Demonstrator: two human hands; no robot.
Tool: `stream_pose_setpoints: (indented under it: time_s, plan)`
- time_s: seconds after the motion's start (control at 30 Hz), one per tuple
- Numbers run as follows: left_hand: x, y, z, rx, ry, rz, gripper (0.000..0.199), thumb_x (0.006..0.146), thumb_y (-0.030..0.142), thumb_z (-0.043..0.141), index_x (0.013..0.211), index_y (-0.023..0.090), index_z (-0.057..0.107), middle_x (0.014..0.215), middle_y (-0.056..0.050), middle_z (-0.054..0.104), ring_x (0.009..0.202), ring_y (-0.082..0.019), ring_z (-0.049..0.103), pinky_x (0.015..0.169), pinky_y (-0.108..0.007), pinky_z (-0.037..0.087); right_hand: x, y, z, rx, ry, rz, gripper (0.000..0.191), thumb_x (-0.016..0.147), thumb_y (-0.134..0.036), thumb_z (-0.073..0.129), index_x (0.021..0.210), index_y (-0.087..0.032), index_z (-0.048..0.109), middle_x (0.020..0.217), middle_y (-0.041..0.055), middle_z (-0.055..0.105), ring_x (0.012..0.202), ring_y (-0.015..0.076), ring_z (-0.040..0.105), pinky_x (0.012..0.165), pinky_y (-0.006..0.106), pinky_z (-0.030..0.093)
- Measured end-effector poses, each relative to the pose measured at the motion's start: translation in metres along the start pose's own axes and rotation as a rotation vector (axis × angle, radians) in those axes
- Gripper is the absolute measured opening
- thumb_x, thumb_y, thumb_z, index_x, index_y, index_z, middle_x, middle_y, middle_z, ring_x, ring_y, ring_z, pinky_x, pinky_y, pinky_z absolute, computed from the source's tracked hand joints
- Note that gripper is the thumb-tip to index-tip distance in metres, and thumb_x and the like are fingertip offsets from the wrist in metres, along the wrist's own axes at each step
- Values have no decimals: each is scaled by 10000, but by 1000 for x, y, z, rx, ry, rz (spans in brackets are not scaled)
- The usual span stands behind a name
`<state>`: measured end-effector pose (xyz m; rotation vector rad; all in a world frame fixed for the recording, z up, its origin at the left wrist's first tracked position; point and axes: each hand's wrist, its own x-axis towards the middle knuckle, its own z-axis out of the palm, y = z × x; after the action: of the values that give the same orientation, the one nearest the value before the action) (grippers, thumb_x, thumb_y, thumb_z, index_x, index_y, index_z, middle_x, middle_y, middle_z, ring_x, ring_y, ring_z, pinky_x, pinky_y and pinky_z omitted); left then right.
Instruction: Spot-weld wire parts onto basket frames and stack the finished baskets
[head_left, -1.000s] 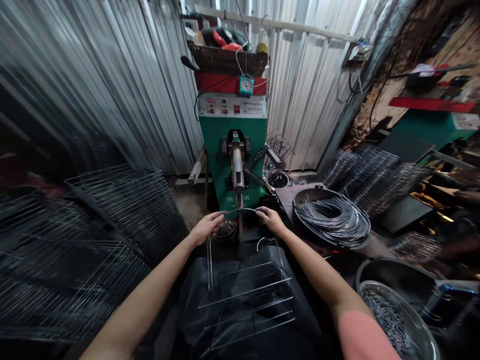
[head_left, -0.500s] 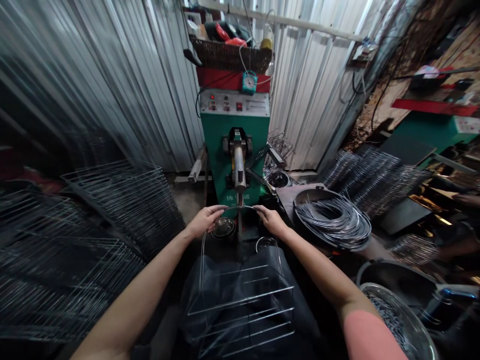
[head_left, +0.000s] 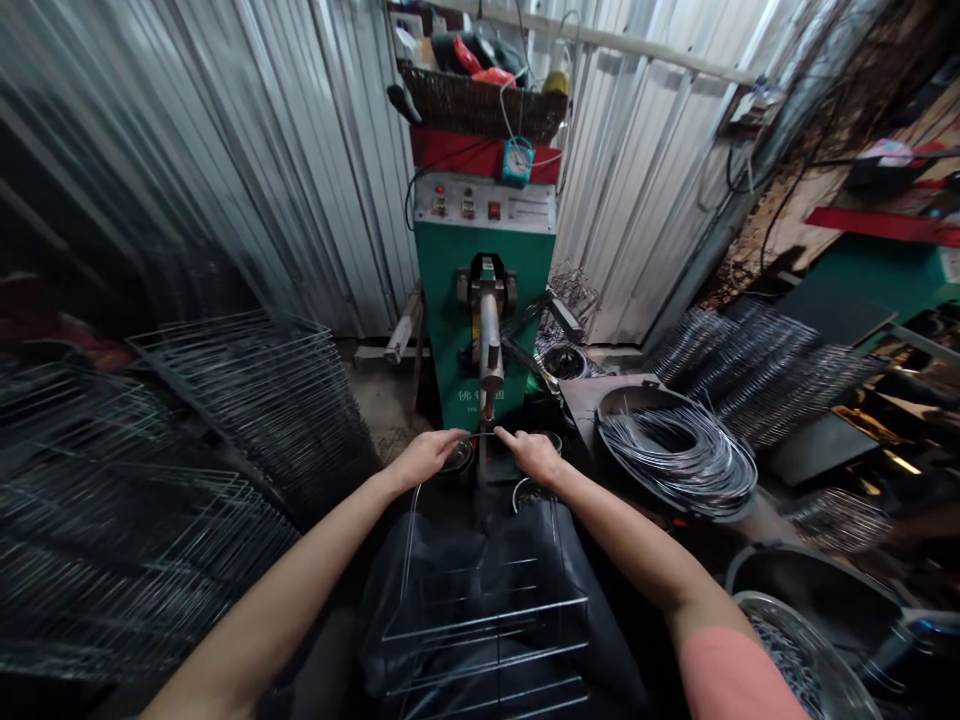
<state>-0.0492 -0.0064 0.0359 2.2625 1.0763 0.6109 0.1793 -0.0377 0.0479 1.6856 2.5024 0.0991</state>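
My left hand [head_left: 424,458] and my right hand [head_left: 532,455] grip the top bend of a bent-wire rack [head_left: 487,620], which hangs down over my dark apron [head_left: 450,620]. The wire between my hands [head_left: 484,434] lies just below the electrode of a green spot-welding machine [head_left: 465,300], close to its lower end. A small metal bowl [head_left: 457,458] sits under my left fingers, and another [head_left: 529,493] lies below my right hand. Part of the machine's base is hidden by my hands.
Stacks of wire racks [head_left: 240,440] lean at the left. At the right are a pan holding a coil of steel wire [head_left: 679,460], more stacked racks [head_left: 757,370], and a metal basin of wire pieces [head_left: 795,650]. Corrugated metal sheeting [head_left: 637,170] stands behind the machine.
My hands have moved slightly closer together, with the wire rack still between them. The view has tilted, shifting the machine right and down in the picture.
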Motion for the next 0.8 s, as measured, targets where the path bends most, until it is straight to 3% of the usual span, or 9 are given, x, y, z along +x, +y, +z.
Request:
stream_pose_setpoints:
  time_s: [0.1, 0.3, 0.57, 0.8]
  plan:
    - [4, -7, 7, 179, 30, 86, 367, 882, 292, 363, 1168, 174, 561, 1075, -85, 648, 943, -181, 607, 845, -287, 443, 2, -1, 0, -3, -13, 5, 496, 877, -136, 317, 1365, -224, 308, 1009, 134, 615, 868, 243, 642, 676, 304, 485]
    - [20, -13, 14, 391, -9, 22, 332, 859, 205, 403, 1148, 216, 565, 897, -69, 675, 792, -173, 629, 734, -265, 453, 12, 6, 3, 46, -28, 10, 473, 880, -141, 316, 1343, -232, 343, 1015, 122, 628, 883, 237, 638, 703, 304, 475]
    - [44, -9, 2, 272, -13, -70, 231, 851, 258, 441, 1002, 264, 615, 767, -27, 666, 732, -161, 611, 649, -222, 394, 34, 26, 0, 172, -30, 14, 391, 928, -228, 291, 1298, -246, 416, 1055, 106, 648, 923, 225, 621, 718, 282, 437]
    - [46, -4, -2, 84, -48, -129, 198, 842, 280, 454, 948, 250, 618, 720, -19, 639, 701, -152, 584, 627, -215, 351, 39, 31, -1, 207, -31, -7, 347, 941, -277, 289, 1225, -245, 485, 1003, 95, 672, 869, 225, 632, 659, 266, 406]
